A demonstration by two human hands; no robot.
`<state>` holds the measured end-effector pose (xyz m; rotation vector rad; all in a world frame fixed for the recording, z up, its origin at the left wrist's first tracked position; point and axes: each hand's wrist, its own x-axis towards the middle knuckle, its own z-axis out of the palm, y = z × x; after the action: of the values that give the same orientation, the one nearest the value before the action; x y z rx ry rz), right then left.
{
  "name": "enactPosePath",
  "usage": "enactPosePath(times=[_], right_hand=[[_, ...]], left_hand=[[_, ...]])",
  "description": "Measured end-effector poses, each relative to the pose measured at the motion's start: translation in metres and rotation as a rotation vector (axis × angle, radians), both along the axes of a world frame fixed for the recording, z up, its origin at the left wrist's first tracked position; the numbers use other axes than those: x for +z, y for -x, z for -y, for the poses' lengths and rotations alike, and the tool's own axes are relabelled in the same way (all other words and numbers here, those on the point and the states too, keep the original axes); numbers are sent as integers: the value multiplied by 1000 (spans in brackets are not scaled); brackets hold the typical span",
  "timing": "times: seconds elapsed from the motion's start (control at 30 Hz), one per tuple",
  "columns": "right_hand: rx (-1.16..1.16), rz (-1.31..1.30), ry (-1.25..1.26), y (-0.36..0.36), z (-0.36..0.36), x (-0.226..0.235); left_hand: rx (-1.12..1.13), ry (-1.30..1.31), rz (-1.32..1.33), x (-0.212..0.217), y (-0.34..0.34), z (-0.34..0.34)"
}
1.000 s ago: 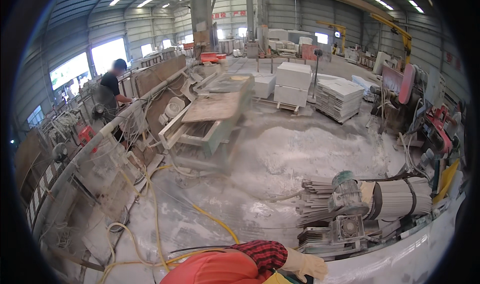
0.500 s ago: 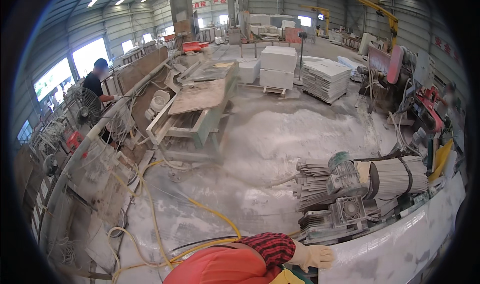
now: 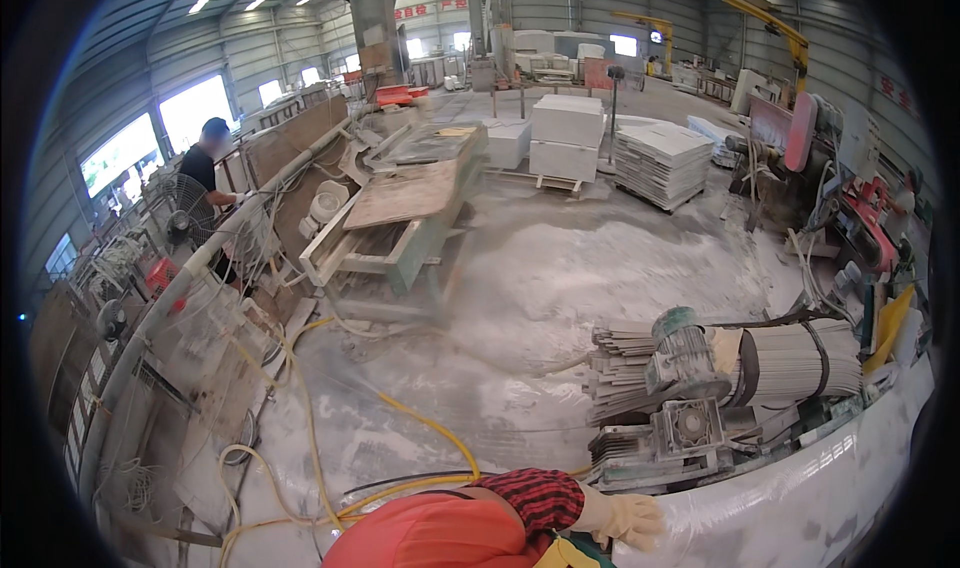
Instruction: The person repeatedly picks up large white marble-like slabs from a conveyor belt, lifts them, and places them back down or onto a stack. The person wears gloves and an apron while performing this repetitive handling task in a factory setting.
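Observation:
My left hand [image 3: 632, 520], in a cream glove below a red-and-black checked sleeve [image 3: 540, 498], reaches in from the bottom of the view. It lies over the near left end of a long, glossy pale slab [image 3: 760, 513], fingers stretched out along the surface, holding nothing that I can see. A red garment [image 3: 430, 533] covers the shoulder beside it. Next to the wrist is something yellow and green [image 3: 568, 553], mostly cut off. My right hand is out of view. Just behind the slab stands a dusty motor [image 3: 688, 358] with a gearbox [image 3: 692, 426].
A bundle of thin strips [image 3: 800, 358] lies beside the motor. Yellow hoses [image 3: 430, 433] cross the wet floor at left. Beyond are a wooden-topped frame [image 3: 415, 196], white blocks [image 3: 567, 123] and stacked slabs [image 3: 662, 158]. Another person [image 3: 200, 173] stands by a fan at far left.
My left hand has shifted slightly left and stays at the slab's end. The whole view has tilted a little. At far left, the other person remains in about the same place.

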<state>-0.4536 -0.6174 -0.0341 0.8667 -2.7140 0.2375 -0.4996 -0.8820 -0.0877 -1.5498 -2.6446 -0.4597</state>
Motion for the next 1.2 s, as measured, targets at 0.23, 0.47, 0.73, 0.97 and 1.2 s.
enactPosePath(times=[0.23, 0.47, 0.73, 0.97, 1.2], right_hand=[[23, 19, 20, 11, -6, -4], [21, 34, 46, 18, -7, -7], [37, 60, 92, 26, -7, -14], [23, 65, 128, 28, -4, -13], [-24, 84, 159, 20, 4, -13]], left_hand=[[87, 30, 122, 23, -9, 1], [99, 80, 225, 51, -18, 4], [134, 86, 206, 45, -26, 5], [151, 138, 174, 44, -31, 8], [116, 85, 157, 36, -28, 11]])
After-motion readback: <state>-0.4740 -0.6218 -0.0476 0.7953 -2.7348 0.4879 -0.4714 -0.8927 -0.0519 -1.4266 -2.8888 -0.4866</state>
